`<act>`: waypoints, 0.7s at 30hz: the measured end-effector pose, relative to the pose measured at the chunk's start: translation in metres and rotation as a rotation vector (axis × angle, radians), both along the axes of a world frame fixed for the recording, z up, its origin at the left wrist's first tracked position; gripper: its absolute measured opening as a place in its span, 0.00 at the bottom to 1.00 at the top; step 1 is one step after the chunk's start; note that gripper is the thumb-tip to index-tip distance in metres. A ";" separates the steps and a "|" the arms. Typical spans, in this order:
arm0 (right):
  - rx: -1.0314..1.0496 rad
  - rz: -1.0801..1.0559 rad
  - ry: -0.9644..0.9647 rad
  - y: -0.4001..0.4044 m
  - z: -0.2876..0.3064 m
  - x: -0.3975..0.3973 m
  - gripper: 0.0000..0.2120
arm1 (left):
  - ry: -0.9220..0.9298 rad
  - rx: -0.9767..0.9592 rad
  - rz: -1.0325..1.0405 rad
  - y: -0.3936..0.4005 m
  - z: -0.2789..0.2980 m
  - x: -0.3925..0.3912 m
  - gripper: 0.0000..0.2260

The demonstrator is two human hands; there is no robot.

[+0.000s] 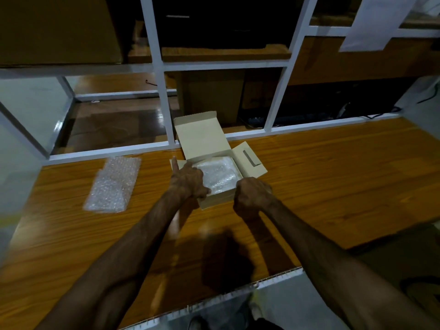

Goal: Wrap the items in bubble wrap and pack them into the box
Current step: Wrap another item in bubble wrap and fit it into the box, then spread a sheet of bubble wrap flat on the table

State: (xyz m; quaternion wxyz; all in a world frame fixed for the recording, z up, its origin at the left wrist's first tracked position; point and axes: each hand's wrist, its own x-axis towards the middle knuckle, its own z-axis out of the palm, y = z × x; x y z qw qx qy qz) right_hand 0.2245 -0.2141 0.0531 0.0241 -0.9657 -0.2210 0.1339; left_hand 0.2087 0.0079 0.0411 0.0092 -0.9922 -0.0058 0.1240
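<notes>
Left hand: we record it at the near-left corner of the small cardboard box, fingers curled over the rim with their tips against the contents, index finger raised straight and pointing away; whether the curled fingers actually pinch the rim or the wrap we cannot tell. Right hand: knuckles up at the near-right corner of the same box, fingers curled down over the front edge and touching it; the fingertips are hidden beneath the hand, so we cannot tell what they close on. Box: pale card, lid standing open at the far side, one side flap spread out to the right with a slot cut in it. Contents: a bubble-wrapped bundle filling the box interior; the item under the wrap is not discernible. Both hands cover the front corners of the box and part of the bundle. Spare sheet of bubble wrap: lying flat on the wooden tabletop, well to the left of the box, apart from both hands. Behind the table: a white metal frame with uprights and crossbars, the open lid resting just before it; brown cardboard cartons and dark goods on the shelves beyond. A white sheet hangs at upper right.
</notes>
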 end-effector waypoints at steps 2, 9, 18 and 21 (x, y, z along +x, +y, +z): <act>0.014 -0.003 0.031 -0.002 0.003 0.000 0.05 | -0.037 -0.052 0.013 0.002 0.002 -0.006 0.25; 0.390 0.030 -0.103 -0.042 -0.016 -0.049 0.21 | -0.391 -0.327 0.049 -0.011 -0.019 -0.085 0.15; 0.644 0.008 0.107 -0.066 -0.071 -0.091 0.19 | -0.439 -0.518 0.324 -0.076 -0.045 -0.189 0.25; 0.657 0.060 0.140 -0.058 -0.080 -0.099 0.18 | -0.341 -0.547 0.431 -0.084 -0.053 -0.217 0.29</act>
